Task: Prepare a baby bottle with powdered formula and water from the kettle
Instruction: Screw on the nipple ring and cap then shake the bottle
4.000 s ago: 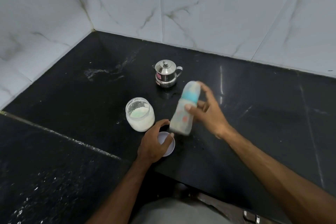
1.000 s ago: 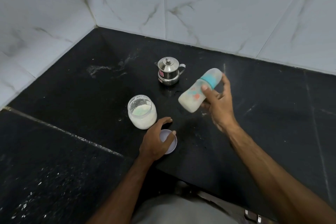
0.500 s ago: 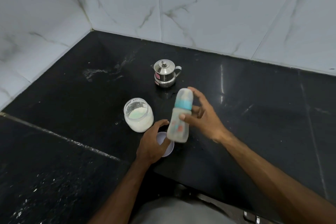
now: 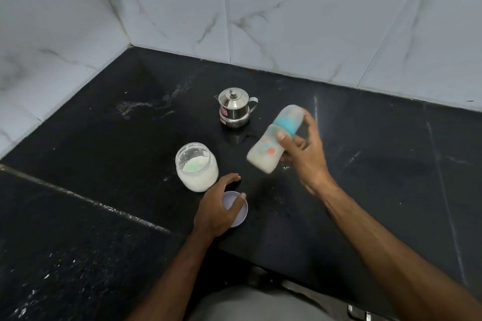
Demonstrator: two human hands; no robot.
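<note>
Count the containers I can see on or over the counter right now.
3: the steel kettle standing at the back, the open powder jar in front of it, and the baby bottle tilted in the right hand.

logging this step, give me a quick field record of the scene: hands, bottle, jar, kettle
right hand: the right hand grips the baby bottle in the air
bottle: tilted, cap end up and away, milky liquid inside, blurred
left hand: the left hand rests on the jar lid lying on the black counter
jar: the formula jar stands open, white powder inside
kettle: the steel kettle stands lidded behind the jar, untouched
</note>
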